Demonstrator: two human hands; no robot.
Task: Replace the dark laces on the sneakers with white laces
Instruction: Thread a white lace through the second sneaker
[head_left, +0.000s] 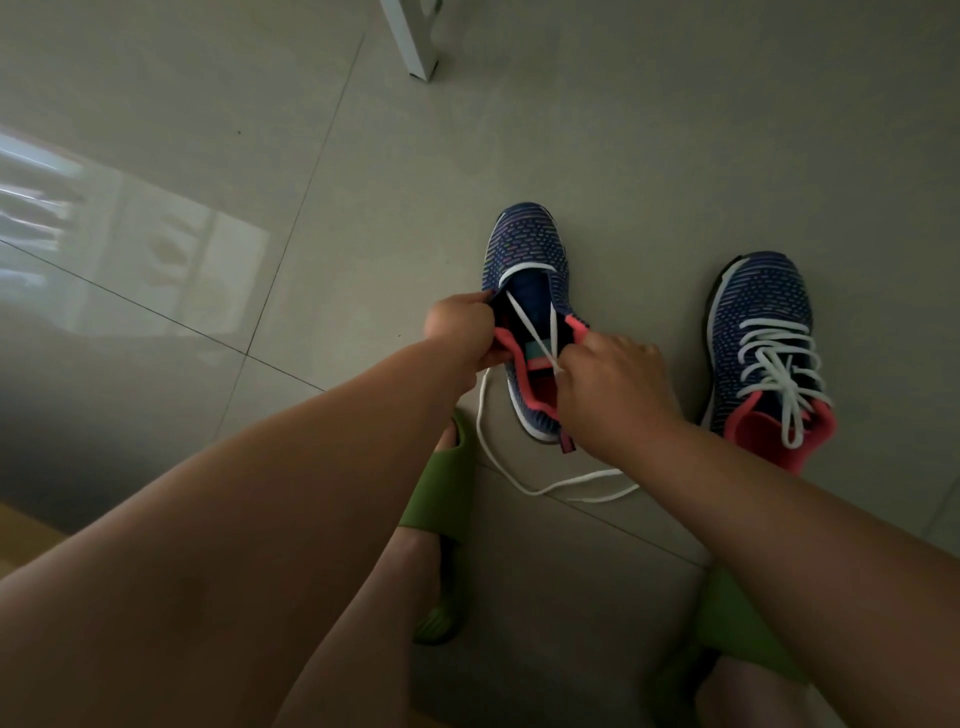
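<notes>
Fingers (470, 312) pinch half-laced blue sneaker's (524, 244) white lace (524, 319).

A: Left sneaker (525, 254) colours?
B: Navy knit w/ multicolour dash pattern, coral-pink lining, teal tongue tag, white sole edge. White lace (524, 318) thru it.
A: Sneaker right of it (761, 312)?
B: Same navy dashes, coral collar, white laces (779, 369) criss-crossed.
A: Nearer than the left sneaker?
B: Green slides (441, 499). Floor (623, 130) = grey-beige tiles, darker grout lines. White furniture leg (413, 39) beyond.
</notes>
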